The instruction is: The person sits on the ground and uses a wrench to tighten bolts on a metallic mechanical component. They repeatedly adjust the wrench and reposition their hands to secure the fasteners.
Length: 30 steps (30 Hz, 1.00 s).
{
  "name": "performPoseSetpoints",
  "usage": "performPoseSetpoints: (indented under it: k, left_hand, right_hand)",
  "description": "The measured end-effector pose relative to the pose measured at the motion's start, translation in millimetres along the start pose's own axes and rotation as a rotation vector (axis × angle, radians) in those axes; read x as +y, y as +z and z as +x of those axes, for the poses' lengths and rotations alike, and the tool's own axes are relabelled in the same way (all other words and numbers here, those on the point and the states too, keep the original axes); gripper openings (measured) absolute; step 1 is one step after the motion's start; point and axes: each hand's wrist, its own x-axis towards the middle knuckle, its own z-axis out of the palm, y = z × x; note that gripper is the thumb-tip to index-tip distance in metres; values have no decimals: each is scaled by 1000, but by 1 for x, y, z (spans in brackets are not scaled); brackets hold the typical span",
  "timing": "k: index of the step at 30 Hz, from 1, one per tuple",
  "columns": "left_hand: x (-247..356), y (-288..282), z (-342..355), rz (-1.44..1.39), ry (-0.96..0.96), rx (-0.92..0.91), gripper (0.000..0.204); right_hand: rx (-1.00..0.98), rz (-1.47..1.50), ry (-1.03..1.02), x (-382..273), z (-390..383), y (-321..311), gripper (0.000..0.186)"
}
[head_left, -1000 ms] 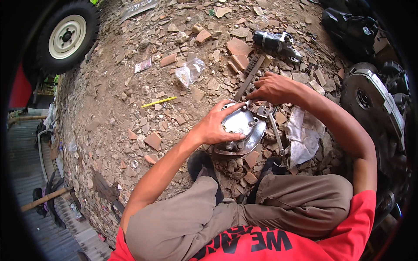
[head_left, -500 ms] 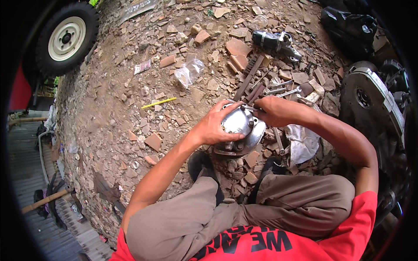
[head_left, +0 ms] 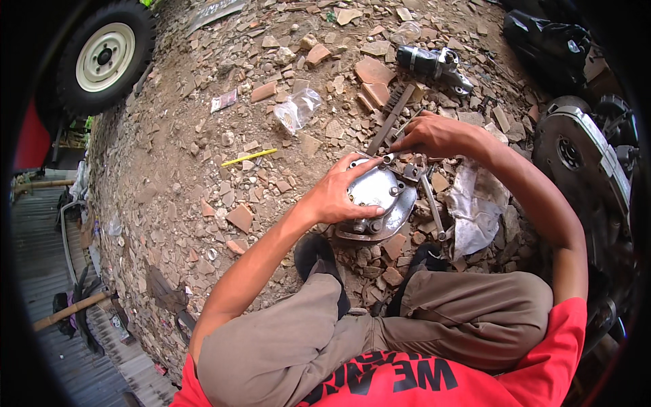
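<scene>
"What's hard to see?"
"The right hand [head_left: 434, 136]: curled fingers mask its grip; I can't tell what they pinch."
"Room around the metal cover [head_left: 377, 183]?"
"Open rubble ground [head_left: 163, 197] left; a wrench [head_left: 432, 207] close on its right."
"And the left hand [head_left: 335, 193]?"
"Spread over the cover, beyond the shoes [head_left: 312, 254], thumb near, forefinger far."

Left hand [head_left: 339, 195] clasps a shiny metal casing [head_left: 374, 188] on rubble-strewn ground [head_left: 178, 173]; right hand [head_left: 434, 138] holds a metal tool [head_left: 388, 159] at its far edge.

Stony ground [head_left: 163, 166] carries broken tiles [head_left: 373, 70]; a yellow strip [head_left: 249, 157]; clear plastic [head_left: 298, 108]; a whitish cloth [head_left: 472, 214].
</scene>
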Motion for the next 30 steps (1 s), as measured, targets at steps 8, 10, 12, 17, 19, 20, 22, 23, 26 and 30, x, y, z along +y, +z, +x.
performPoseSetpoints:
  k: [8, 10, 12, 17, 19, 20, 22, 23, 26, 30]
  left_hand:
    - [-2, 3, 1, -2, 32, 30, 102]
    - [-2, 2, -1, 20, 11, 23, 102]
    - [0, 0, 0, -1, 6, 5, 102]
    - [-3, 1, 1, -5, 23, 1, 102]
    - [-1, -1, -1, 27, 21, -1, 102]
    - [-2, -4, -1, -3, 46, -17, 103]
    - [-1, -2, 0, -10, 40, -14, 103]
    - [-1, -1, 0, -16, 30, -13, 103]
    - [-1, -3, 0, -36, 15, 4, 104]
    - [-8, 4, 2, 19, 48, 23, 108]
  right_hand:
    - [-150, 17, 31, -3, 15, -3, 31]
    - [-145, -7, 24, -9, 16, -3, 29]
    - [-106, 22, 26, -14, 14, -3, 28]
    - [-106, -12, 307, -63, -1, 21, 17]
    - [-109, 62, 372, -72, -1, 26, 15]
    - [-188, 153, 453, -72, 2, 18, 17]
    - [-151, 214, 453, -70, -1, 12, 23]
    - [-137, 249, 449, -68, -2, 12, 27]
    - [-28, 320, 334, -57, -9, 10, 33]
    - [35, 412, 300, -50, -17, 18, 35]
